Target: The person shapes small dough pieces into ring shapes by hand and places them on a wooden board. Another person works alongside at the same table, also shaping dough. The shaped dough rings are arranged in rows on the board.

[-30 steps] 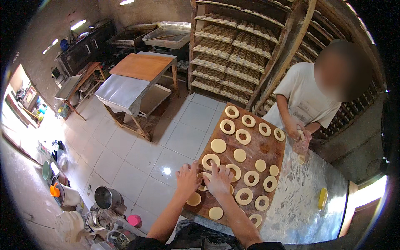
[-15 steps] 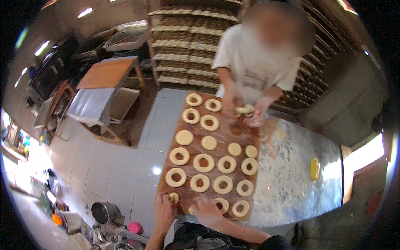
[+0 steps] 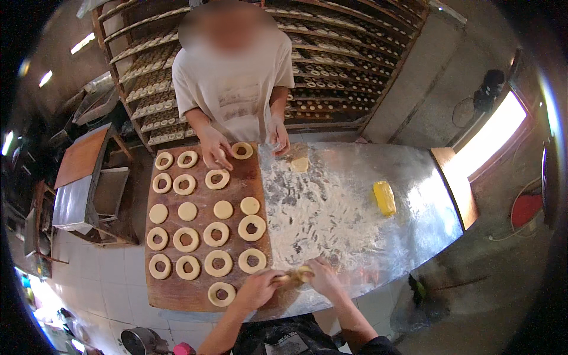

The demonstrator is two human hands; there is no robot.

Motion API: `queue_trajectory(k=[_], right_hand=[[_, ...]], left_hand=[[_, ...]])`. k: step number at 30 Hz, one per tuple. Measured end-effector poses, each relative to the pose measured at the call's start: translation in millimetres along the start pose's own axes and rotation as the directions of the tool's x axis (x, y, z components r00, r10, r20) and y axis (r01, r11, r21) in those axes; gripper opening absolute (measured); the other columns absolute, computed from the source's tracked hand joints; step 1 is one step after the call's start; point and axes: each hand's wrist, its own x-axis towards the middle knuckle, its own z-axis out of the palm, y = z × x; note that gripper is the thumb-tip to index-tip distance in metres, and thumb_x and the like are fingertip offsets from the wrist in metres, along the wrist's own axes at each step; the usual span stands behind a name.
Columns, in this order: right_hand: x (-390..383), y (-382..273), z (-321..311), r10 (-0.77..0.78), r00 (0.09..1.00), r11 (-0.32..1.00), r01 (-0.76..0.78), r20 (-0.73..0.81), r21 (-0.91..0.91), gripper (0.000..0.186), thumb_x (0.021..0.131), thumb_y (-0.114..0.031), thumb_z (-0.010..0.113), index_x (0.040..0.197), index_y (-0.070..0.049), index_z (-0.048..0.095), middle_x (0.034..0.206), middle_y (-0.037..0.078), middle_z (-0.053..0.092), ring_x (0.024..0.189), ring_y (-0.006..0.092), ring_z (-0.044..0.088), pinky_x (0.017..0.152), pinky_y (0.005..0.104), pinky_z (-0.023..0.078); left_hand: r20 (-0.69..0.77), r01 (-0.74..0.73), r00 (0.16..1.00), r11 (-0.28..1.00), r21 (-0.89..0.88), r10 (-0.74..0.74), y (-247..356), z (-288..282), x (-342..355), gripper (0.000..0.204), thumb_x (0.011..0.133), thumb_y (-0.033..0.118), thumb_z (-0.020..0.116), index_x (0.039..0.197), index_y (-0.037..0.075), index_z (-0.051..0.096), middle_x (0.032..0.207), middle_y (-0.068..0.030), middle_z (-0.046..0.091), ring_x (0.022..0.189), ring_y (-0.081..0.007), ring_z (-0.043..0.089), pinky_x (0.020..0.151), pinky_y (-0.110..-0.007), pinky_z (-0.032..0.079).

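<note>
My left hand and my right hand come together over the front right corner of the wooden board. Between them is pale dough, gripped by the fingers of both; blur hides whether it is one ring or two pieces. Left of my left hand a dough ring lies at the board's front edge. Behind it are two rows of dough rings, then a row of flat dough discs.
A co-worker's hand hovers by rings on the far part of the wooden board. Right of it stretches a floured metal table with a yellow package and a flat dough scrap. Racks of trays stand behind.
My view has swung right. My hands have left the two small dough pieces' spots at the board's front left and moved right, now gripping dough together. The co-worker's ring is released; more rings lie there.
</note>
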Motion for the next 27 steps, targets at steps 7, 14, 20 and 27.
queue_trajectory(k=[7, 14, 20, 27], right_hand=[[-2, 72, -36, 0.061, 0.898, 0.935, -0.204, -0.436, -0.29, 0.029, 0.079, -0.017, 0.07, 0.107, -0.01, 0.063, 0.096, 0.015, 0.057, 0.106, 0.0315, 0.051, 0.089, 0.0462, 0.043], [32, 65, -36, 0.056, 0.998, 0.975, -0.058, 0.015, 0.214, 0.032, 0.083, -0.02, 0.069, 0.108, -0.004, 0.057, 0.096, 0.02, 0.065, 0.095, 0.041, 0.061, 0.081, 0.0461, 0.048], [116, 7, 12, -0.139, 0.989, 0.982, 0.133, 0.04, 0.132, 0.035, 0.086, -0.028, 0.067, 0.11, -0.004, 0.057, 0.099, 0.022, 0.066, 0.099, 0.0384, 0.062, 0.088, 0.0493, 0.046], [116, 32, 6, -0.156, 0.977, 0.926, 0.092, -0.148, -0.366, 0.041, 0.078, -0.034, 0.071, 0.108, -0.008, 0.061, 0.122, 0.016, 0.056, 0.117, 0.0371, 0.049, 0.093, 0.0524, 0.039]], left_hand=[[-0.307, 0.0, 0.927, 0.816, 0.578, 0.217, 8, 91, 50, 0.037, 0.083, 0.014, 0.068, 0.12, 0.011, 0.06, 0.111, -0.012, 0.054, 0.104, -0.0333, 0.054, 0.09, -0.047, 0.045], [-0.121, -0.032, 0.985, 0.815, 0.579, 0.125, 6, 108, 29, 0.041, 0.087, 0.021, 0.062, 0.126, 0.011, 0.054, 0.12, -0.0156, 0.054, 0.111, -0.0357, 0.053, 0.095, -0.052, 0.043], [-0.189, -0.015, 0.967, 0.782, 0.623, 0.169, 14, 138, 14, 0.055, 0.091, 0.021, 0.056, 0.141, 0.006, 0.041, 0.144, -0.0214, 0.042, 0.133, -0.0403, 0.041, 0.11, -0.05, 0.035], [-0.45, 0.046, 0.88, 0.914, 0.404, 0.155, 28, 123, 14, 0.043, 0.09, 0.014, 0.06, 0.132, 0.005, 0.054, 0.122, -0.0187, 0.065, 0.115, -0.0336, 0.061, 0.098, -0.044, 0.047]])
